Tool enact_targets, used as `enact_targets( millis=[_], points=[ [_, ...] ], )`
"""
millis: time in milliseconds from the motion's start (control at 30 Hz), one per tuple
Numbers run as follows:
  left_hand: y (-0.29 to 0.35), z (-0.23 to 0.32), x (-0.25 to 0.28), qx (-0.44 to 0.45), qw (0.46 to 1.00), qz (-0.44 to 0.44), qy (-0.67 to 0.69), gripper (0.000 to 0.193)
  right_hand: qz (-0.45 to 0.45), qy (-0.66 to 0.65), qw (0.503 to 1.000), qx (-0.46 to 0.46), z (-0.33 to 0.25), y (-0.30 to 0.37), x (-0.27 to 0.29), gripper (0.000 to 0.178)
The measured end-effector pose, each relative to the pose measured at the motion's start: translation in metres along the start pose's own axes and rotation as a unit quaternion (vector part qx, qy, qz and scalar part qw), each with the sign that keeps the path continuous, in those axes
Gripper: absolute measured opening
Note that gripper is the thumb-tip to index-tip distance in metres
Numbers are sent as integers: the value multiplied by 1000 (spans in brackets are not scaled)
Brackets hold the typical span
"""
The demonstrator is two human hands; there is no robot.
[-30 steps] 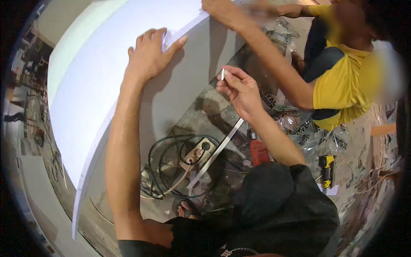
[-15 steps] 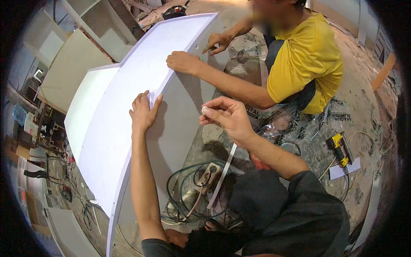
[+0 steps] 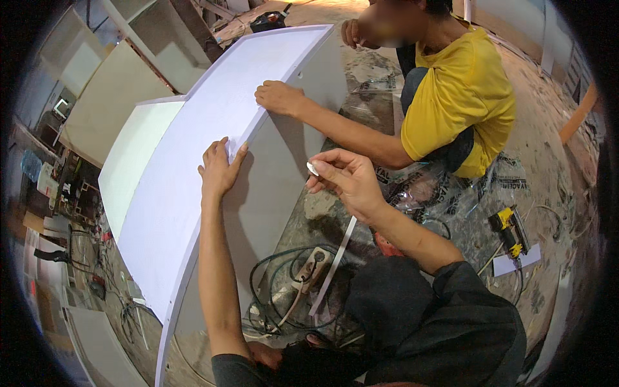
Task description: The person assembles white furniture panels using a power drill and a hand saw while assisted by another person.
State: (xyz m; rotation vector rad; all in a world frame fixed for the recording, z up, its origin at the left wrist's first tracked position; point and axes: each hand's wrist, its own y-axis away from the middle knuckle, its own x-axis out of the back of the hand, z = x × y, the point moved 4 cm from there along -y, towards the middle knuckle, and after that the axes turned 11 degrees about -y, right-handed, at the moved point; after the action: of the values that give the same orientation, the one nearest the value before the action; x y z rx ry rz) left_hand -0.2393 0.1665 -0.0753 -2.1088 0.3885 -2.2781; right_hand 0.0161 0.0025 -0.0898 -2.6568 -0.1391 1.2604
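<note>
My left hand (image 3: 220,173) rests on the raised edge of a large white curved panel (image 3: 193,155), its thumb and fingers spread. Between the thumb and fingertips of my right hand (image 3: 351,184) is a small round white disc (image 3: 312,168). That hand hovers to the right of the panel, apart from it. A co-worker in a yellow shirt squats at the far right side and lays one hand (image 3: 278,97) on the same edge, farther off. The co-worker's other hand (image 3: 351,33) is raised near the face.
A power strip (image 3: 311,267) with coiled cables and a thin white strip (image 3: 335,261) lie on the floor before me. On the right are a yellow and black power tool (image 3: 507,226) and crumpled clear plastic (image 3: 445,190). Open cabinets (image 3: 161,48) stand at the back left.
The co-worker's far hand has left the panel's side and risen toward the face. My right hand has shifted slightly, and the disc shows more of its flat side. My left hand stays put.
</note>
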Motion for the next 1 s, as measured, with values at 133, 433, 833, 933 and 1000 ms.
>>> enact_targets(
  millis=[133, 433, 833, 933, 1000],
  points=[
    [1, 2, 6, 5, 1000, 3, -10, 86, -58, 12, 998, 17, -6, 1, -13, 23],
    [1, 3, 2, -4, 999, 37, -25, 83, -46, 65, 997, 25, -18, -2, -36, 23],
    [2, 0, 3, 2, 999, 27, -22, 84, -37, 69, 997, -16, -20, 6, -50, 21],
    [0, 0, 3, 4, 999, 21, -26, 84, -39, 77, 996, -4, -16, 12, -51, 19],
    [0, 0, 2, 3, 999, 20, -28, 84, -36, 75, 997, -9, -13, 13, -48, 19]
  ],
)
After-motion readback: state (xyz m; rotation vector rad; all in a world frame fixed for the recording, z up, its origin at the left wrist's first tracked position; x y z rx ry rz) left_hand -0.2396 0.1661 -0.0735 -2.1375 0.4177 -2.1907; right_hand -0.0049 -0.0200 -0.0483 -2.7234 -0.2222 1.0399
